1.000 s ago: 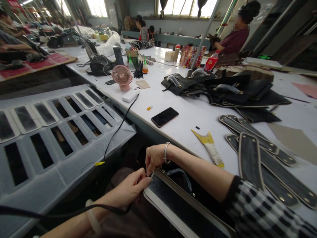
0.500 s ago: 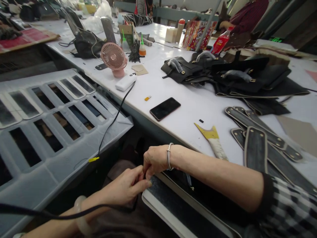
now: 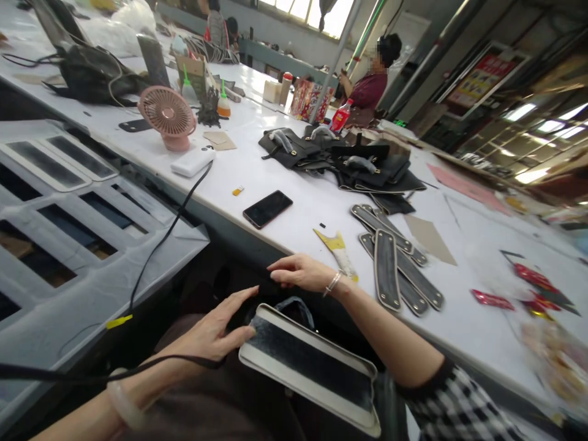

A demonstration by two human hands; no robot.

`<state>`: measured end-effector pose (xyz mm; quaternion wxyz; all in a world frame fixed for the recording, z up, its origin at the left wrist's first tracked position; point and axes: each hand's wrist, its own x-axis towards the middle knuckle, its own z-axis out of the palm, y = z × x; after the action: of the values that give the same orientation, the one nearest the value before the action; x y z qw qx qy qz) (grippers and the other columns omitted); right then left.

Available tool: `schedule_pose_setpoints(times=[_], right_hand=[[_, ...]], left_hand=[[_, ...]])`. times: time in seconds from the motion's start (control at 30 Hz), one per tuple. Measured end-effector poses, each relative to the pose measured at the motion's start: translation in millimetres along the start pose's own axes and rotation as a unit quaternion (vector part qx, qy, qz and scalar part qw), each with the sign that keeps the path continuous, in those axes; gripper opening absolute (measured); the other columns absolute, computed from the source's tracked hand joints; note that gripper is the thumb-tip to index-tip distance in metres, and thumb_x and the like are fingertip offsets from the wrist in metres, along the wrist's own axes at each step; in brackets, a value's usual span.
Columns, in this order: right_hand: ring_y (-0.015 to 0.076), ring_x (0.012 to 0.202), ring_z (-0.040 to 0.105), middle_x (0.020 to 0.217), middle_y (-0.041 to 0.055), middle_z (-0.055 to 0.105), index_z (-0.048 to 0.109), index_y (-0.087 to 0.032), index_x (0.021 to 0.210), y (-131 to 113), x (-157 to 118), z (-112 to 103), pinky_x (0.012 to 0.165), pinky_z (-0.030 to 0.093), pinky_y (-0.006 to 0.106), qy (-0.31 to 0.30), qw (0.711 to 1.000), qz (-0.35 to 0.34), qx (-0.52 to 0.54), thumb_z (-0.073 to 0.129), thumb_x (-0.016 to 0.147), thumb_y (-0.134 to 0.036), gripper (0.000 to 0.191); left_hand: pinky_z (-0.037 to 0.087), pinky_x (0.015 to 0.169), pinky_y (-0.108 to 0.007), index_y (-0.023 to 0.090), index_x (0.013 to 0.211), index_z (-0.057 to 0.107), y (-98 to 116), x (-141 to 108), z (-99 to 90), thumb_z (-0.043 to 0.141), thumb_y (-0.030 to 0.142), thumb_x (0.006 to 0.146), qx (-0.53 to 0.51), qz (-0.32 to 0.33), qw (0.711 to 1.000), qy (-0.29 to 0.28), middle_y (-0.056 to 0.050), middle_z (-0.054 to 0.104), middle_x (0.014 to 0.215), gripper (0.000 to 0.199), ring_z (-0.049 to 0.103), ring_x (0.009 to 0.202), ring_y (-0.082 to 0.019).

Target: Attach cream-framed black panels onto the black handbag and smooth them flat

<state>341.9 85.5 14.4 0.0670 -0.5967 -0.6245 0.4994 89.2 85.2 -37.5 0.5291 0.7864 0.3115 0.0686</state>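
On my lap rests a long dark panel with raised cream edges (image 3: 316, 358), which looks like the base of a bag. A plastic-wrapped handle (image 3: 298, 303) shows just behind it. My left hand (image 3: 214, 334) is open, fingers stretched out and thumb at the panel's near left corner. Beyond the panel, my right hand (image 3: 301, 272) hovers near the table edge with its fingers loosely apart and nothing in them. A black cord (image 3: 138, 367) crosses in front of my left forearm.
On the white table lie a phone (image 3: 267, 209), a yellow-and-white tool (image 3: 337, 248), dark panels with cream edges (image 3: 388, 269) and black bags (image 3: 298, 150). A pink fan (image 3: 168, 113) stands at the back left. Another cable (image 3: 160, 236) hangs off the edge. A person (image 3: 372, 86) is across the table.
My hands were together at the panel's left end; now they are apart with fingers loosened. The view has swung right, and more of the panel shows.
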Motion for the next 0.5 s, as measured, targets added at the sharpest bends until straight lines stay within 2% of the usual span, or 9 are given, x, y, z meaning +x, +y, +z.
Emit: schedule_pose_setpoints(times=[0.1, 0.17, 0.23, 0.37, 0.43, 0.5], right_hand=[[0.0136, 0.076, 0.063, 0.097, 0.0100, 0.066, 0.058, -0.008, 0.120, 60.2, -45.3, 8.7, 0.071, 0.050, 0.026, 0.057, 0.989, 0.084, 0.107, 0.045, 0.095, -0.039, 0.041], [0.0141, 0.077, 0.064, 0.093, 0.0101, 0.066, 0.059, -0.007, 0.114, 95.9, -72.7, 25.6, 0.072, 0.052, 0.029, 0.074, 0.974, 0.131, 0.170, 0.043, 0.097, -0.038, 0.038], [0.0149, 0.078, 0.064, 0.090, 0.0074, 0.066, 0.059, -0.010, 0.109, 124.6, -92.5, 48.5, 0.074, 0.053, 0.032, 0.096, 0.956, 0.167, 0.223, 0.043, 0.099, -0.040, 0.036], [0.0148, 0.073, 0.064, 0.086, 0.0032, 0.065, 0.061, -0.013, 0.099, 158.4, -102.0, 94.2, 0.072, 0.053, 0.034, 0.140, 0.926, 0.208, 0.284, 0.045, 0.098, -0.046, 0.036], [0.0146, 0.072, 0.063, 0.086, 0.0027, 0.064, 0.061, -0.013, 0.098, 164.6, -94.6, 108.0, 0.071, 0.053, 0.033, 0.158, 0.919, 0.210, 0.294, 0.047, 0.097, -0.045, 0.035], [0.0158, 0.075, 0.063, 0.089, 0.0028, 0.064, 0.061, -0.013, 0.098, 165.2, -84.2, 113.2, 0.071, 0.054, 0.034, 0.170, 0.919, 0.198, 0.295, 0.051, 0.095, -0.044, 0.033]], left_hand=[[0.016, 0.117, -0.048, 0.020, 0.148, 0.025, -4.3, 5.6, -3.6, 0.047, 0.041, 0.090, 0.049, 0.037, 0.997, -0.041, -0.010, 0.029, 0.154, 0.065, 0.028, 0.141, -0.026], [0.008, 0.117, -0.052, 0.024, 0.149, 0.024, -2.2, 11.6, -6.9, 0.047, 0.040, 0.091, 0.093, 0.063, 0.992, -0.060, -0.007, 0.030, 0.154, 0.065, 0.025, 0.142, -0.026], [0.005, 0.116, -0.055, 0.027, 0.147, 0.029, 6.5, 19.7, -9.0, 0.050, 0.040, 0.091, 0.138, 0.095, 0.983, -0.075, -0.005, 0.033, 0.153, 0.061, 0.025, 0.142, -0.025], [0.012, 0.117, -0.052, 0.032, 0.136, 0.048, 43.5, 40.3, -0.4, 0.058, 0.041, 0.088, 0.217, 0.166, 0.959, -0.080, -0.002, 0.044, 0.147, 0.050, 0.034, 0.138, -0.025], [0.019, 0.116, -0.047, 0.030, 0.131, 0.054, 66.6, 51.3, 13.5, 0.059, 0.037, 0.088, 0.236, 0.198, 0.946, -0.099, -0.002, 0.050, 0.142, 0.044, 0.042, 0.133, -0.024], [0.032, 0.111, -0.039, 0.028, 0.127, 0.058, 87.4, 61.1, 32.9, 0.058, 0.029, 0.088, 0.231, 0.222, 0.938, -0.131, -0.002, 0.058, 0.134, 0.039, 0.051, 0.125, -0.022]])
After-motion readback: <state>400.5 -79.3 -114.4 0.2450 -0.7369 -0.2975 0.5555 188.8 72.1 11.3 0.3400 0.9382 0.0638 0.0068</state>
